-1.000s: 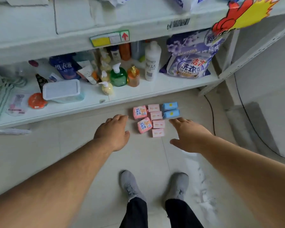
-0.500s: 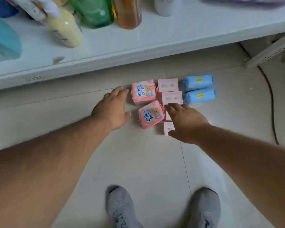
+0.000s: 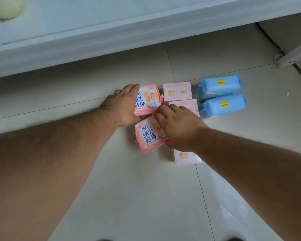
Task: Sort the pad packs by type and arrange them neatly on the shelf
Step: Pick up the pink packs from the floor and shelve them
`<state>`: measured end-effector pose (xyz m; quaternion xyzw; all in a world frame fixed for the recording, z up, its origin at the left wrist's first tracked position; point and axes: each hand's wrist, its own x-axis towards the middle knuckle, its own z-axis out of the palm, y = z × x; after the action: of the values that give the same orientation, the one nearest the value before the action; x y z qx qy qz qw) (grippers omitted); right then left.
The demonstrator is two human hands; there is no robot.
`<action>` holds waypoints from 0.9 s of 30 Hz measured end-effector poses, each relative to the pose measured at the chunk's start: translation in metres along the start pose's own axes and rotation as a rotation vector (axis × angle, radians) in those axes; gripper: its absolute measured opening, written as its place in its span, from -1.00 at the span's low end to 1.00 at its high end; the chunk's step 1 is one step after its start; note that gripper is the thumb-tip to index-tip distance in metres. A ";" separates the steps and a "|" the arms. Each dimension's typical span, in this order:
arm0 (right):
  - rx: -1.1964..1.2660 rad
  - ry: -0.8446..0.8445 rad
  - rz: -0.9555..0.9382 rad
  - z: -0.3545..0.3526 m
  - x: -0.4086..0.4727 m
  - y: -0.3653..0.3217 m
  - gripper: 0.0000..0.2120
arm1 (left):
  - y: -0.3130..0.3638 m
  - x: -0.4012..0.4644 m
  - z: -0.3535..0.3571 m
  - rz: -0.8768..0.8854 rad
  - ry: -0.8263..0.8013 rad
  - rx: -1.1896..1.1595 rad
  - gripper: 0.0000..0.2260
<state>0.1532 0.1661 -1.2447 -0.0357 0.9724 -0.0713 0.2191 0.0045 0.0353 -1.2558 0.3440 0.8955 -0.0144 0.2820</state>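
Note:
Several pad packs lie on the tiled floor below the white shelf (image 3: 94,40). Two pink packs with a bear and blue lettering sit at the left of the group, a far one (image 3: 149,101) and a tilted near one (image 3: 148,138). Small pale pink packs (image 3: 177,92) (image 3: 186,156) form the middle column, one (image 3: 192,106) partly hidden under my right hand. At the right lie two blue packs (image 3: 219,85) (image 3: 223,105). My left hand (image 3: 122,105) rests flat against the far bear pack's left side. My right hand (image 3: 177,126) lies over the near bear pack, fingertips touching the far pack's right corner.
The shelf board's front edge overhangs the floor just beyond the packs. A pale yellow bottle (image 3: 5,6) stands on it at the far left. A white shelf foot (image 3: 294,56) and a dark cable (image 3: 268,37) are at the right.
The view has dropped closer to the floor. My left hand slid right onto the far bear pack's side. My right hand shifted left from the small pink packs onto the bear packs.

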 end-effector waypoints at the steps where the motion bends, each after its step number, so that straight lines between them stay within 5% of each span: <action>1: -0.010 0.008 -0.009 0.001 0.001 0.000 -0.37 | -0.001 0.003 0.002 -0.003 0.009 -0.001 0.03; 11: -0.010 -0.084 0.023 0.004 0.017 -0.007 -0.15 | -0.034 -0.016 -0.002 -0.148 0.181 -0.136 -0.16; 15: 0.029 -0.131 0.039 -0.015 0.018 -0.025 -0.22 | -0.057 -0.056 -0.012 -0.202 0.258 -0.210 -0.16; 27: 0.098 -0.142 0.041 -0.244 -0.150 -0.097 -0.35 | -0.027 -0.277 -0.175 -0.270 0.199 -0.398 -0.21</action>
<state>0.1865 0.1152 -0.9481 -0.0099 0.9504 -0.1113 0.2902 0.0682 -0.1157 -0.9702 0.1588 0.9419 0.1583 0.2503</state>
